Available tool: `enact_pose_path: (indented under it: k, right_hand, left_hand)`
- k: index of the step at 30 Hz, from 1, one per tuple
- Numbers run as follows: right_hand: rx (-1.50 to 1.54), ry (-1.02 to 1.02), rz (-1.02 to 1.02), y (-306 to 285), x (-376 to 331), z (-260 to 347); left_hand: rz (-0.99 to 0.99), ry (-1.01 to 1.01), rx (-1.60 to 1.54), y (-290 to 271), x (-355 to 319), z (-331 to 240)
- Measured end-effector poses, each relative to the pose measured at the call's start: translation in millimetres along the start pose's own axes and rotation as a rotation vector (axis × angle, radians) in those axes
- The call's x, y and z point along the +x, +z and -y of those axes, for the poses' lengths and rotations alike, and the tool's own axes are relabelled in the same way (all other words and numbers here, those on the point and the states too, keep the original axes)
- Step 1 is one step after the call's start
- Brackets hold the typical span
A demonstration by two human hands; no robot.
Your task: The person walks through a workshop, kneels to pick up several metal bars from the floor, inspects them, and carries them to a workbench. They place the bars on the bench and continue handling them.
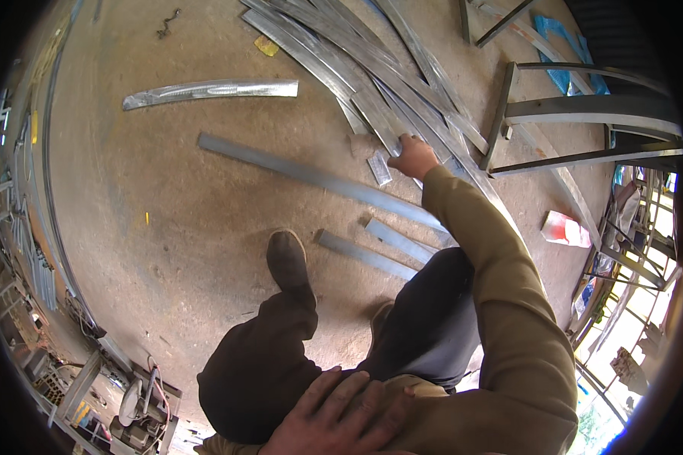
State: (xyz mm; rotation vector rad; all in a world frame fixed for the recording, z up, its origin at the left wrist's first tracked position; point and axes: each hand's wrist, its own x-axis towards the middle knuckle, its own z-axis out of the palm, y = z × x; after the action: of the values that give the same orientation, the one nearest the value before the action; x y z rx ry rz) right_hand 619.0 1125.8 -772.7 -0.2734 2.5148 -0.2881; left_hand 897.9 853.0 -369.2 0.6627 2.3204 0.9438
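My right hand [416, 158] reaches down to the floor, its thumb and fingers closed around the near end of a long flat metal strip [379, 117]. That strip is part of a loose pile of long silvery metal strips [322, 49]. A short shiny metal piece [379, 168] lies just left of the hand. My left hand [334, 415] rests flat against my upper leg and waist, fingers extended, holding nothing. Between my feet and the pile lie a long grey flat bar [303, 176] and two shorter grey bars [368, 255].
Alone at the upper left lies a shiny strip [209, 92]. To the right stands a steel frame [584, 114], with a red and white package [565, 229] near it. Tools and a machine [133, 417] crowd the lower left. My shoe [287, 258] stands on the concrete floor.
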Motion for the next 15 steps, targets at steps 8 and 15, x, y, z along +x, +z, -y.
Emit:
enact_pose_path:
  k: [8, 15]
  right_hand:
    - [1.063, 0.251, 0.417, -39, -52, 33]
    - [1.165, -0.208, 0.802, -111, -170, 104]
  left_hand:
    - [-0.309, -0.201, -0.003, -22, 25, -4]
    - [-0.711, -0.397, -0.67, -25, 26, -1]
